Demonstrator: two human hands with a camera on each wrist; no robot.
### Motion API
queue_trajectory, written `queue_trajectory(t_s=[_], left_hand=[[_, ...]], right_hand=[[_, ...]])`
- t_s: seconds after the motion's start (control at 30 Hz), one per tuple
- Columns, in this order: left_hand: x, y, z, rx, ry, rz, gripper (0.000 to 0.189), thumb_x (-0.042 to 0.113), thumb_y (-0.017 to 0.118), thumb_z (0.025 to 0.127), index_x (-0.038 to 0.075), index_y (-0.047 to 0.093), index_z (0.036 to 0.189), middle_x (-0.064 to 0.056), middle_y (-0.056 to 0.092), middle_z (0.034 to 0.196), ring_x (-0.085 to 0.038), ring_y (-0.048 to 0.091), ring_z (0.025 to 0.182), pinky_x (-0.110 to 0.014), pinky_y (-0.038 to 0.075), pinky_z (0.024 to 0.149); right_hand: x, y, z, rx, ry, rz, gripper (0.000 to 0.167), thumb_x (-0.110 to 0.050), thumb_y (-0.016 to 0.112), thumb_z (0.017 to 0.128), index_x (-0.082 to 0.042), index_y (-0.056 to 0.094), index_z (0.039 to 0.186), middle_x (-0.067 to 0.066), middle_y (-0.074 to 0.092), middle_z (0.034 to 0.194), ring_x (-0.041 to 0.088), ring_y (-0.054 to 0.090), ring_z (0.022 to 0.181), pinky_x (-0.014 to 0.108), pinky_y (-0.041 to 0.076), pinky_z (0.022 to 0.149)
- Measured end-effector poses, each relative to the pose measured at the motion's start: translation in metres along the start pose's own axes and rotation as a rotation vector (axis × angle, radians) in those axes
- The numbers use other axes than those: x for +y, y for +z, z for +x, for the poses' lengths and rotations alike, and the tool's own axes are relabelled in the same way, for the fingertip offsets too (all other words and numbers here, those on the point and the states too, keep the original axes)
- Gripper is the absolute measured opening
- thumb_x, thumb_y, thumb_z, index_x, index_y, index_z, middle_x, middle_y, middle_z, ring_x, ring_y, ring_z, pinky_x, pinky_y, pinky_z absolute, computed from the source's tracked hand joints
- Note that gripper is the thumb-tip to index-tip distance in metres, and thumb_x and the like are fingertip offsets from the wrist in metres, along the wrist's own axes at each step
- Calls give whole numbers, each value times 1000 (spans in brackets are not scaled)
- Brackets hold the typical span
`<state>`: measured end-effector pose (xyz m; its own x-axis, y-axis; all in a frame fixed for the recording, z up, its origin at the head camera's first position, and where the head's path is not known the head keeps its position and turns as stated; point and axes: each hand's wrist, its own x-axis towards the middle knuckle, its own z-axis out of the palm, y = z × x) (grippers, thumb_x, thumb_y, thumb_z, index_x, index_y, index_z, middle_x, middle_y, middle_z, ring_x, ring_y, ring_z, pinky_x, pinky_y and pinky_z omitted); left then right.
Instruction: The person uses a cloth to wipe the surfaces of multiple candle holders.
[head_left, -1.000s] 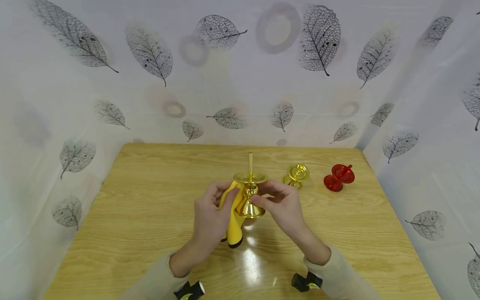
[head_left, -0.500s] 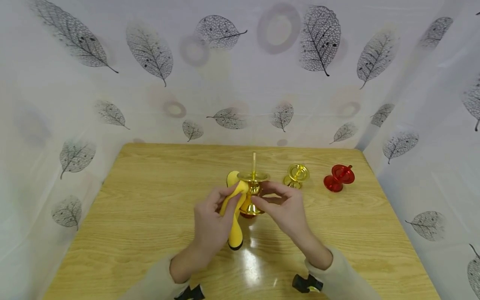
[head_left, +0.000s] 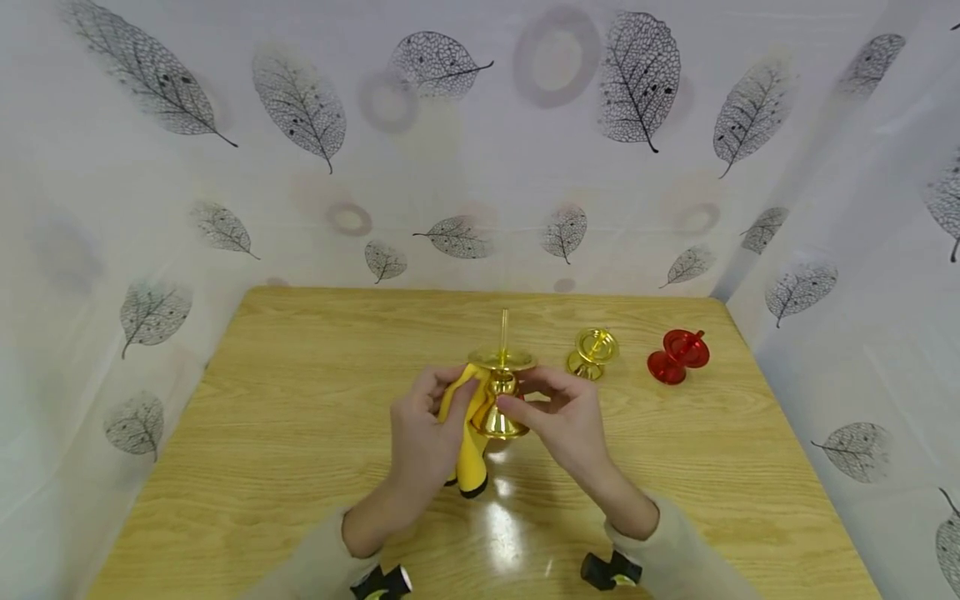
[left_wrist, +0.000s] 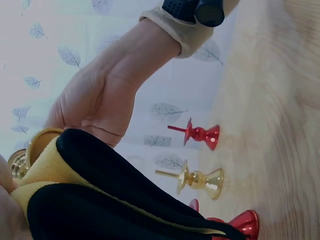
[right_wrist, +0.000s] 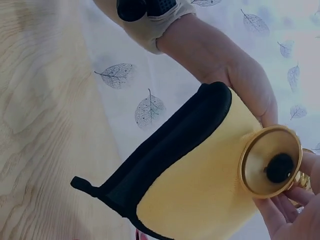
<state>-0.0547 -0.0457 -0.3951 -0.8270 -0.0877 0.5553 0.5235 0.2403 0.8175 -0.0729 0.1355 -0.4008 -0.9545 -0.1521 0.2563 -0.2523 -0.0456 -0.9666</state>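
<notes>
My right hand [head_left: 564, 415] pinches a shiny gold candle holder [head_left: 504, 423] by its stem and base, upright above the table, its thin spike pointing up. The holder's round underside [right_wrist: 255, 167], with a black disc in it, faces the right wrist view. My left hand [head_left: 423, 429] grips a yellow cloth [head_left: 471, 468] with black edging between thumb and fingers. The cloth lies against the left side of the holder's stem and hangs below my fingers. In the left wrist view the cloth's black border [left_wrist: 107, 165] covers much of the lower part.
To the right stand a smaller-looking gold candle holder [head_left: 592, 354] and a red candle holder [head_left: 677, 357]. Another red holder's base [left_wrist: 246, 224] shows in the left wrist view, partly hidden behind the cloth. A leaf-patterned curtain [head_left: 480, 150] encloses the wooden table [head_left: 315, 367].
The cloth has swung against the gold holder's stem, away and back again, its hanging end shifting. The holder moved slightly right and then returned left. Both hands keep their holds.
</notes>
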Motion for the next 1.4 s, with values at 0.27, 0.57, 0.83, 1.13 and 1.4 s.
queue_trajectory(t_s=[0.27, 0.57, 0.83, 1.13, 1.4], left_hand=[[0, -1, 0, -24, -12, -21, 11, -6, 73, 94, -9, 68, 103, -24, 80, 94, -27, 77, 67, -21, 62, 57], [10, 0, -4, -31, 102, 40, 16, -10, 74, 91, -9, 71, 107, -25, 80, 104, -29, 81, 80, -16, 63, 65], [6, 0, -2, -19, 65, 44, 14, -9, 73, 93, -10, 68, 105, -26, 79, 98, -26, 78, 67, -15, 58, 54], [0, -2, 0, -38, 42, 9, 12, -9, 72, 94, -10, 66, 104, -25, 79, 95, -26, 77, 66, -18, 61, 56], [1, -5, -2, -37, 69, 16, 12, -11, 72, 93, -10, 67, 103, -25, 79, 94, -27, 77, 67, -18, 62, 58]], right_hand=[[1, -4, 1, -53, -43, 66, 26, 6, 80, 89, 20, 68, 108, -11, 77, 103, 6, 73, 91, 20, 64, 66], [9, -3, 4, 40, -114, -100, 19, 7, 80, 87, 6, 76, 106, -12, 75, 103, 6, 75, 93, 31, 68, 76], [7, -4, 1, -20, -91, 35, 22, 10, 79, 87, 15, 70, 106, -9, 74, 102, 6, 73, 93, 22, 65, 70], [8, -8, 0, -90, -36, 136, 17, 5, 80, 89, 1, 77, 105, -9, 78, 101, 6, 72, 91, 17, 59, 62], [2, -11, 0, -71, 143, 153, 29, 5, 80, 86, -21, 79, 99, -11, 80, 98, 6, 73, 90, 18, 60, 69]])
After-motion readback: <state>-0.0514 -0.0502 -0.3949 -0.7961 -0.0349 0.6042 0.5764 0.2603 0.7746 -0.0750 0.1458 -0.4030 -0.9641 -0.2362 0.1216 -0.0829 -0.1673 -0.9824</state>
